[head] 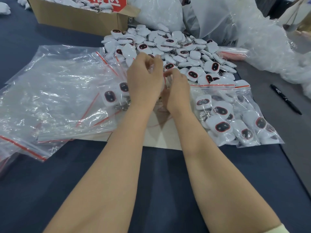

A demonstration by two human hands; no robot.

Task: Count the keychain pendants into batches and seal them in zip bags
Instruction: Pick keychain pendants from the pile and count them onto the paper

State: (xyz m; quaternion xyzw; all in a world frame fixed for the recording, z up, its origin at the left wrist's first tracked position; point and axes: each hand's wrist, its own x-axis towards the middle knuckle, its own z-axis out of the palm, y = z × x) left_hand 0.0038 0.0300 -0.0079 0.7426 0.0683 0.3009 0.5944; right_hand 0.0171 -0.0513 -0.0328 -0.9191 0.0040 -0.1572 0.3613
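Where the hands meet at the near edge of the pendant pile (168, 47), left hand (144, 79) and right hand (177, 93) pinch, fingers curled, the top of a zip bag (116, 91) holding several pendants. Open room is on the blue cloth (159, 182) nearer than the pile, under the forearms. Behind the pile, a cardboard box (75, 19) bears a red label with its characters cut off. Filled bags (227, 118) lie to the right of the pile's near edge and empty zip bags (55, 84) to the left. A black marker (286, 100) lies further right, past the cloth edge.

Packing workplace, small-goods batching station. Worktop (159, 174) under dark cloth, heap of identical pendants (176, 52) on it. Left of heap: stack of empty zip bags (55, 91). Near right of heap: filled bags (235, 118), marker (285, 99). Behind heap: cardboard box (75, 17), bulk plastic sacks (218, 17).
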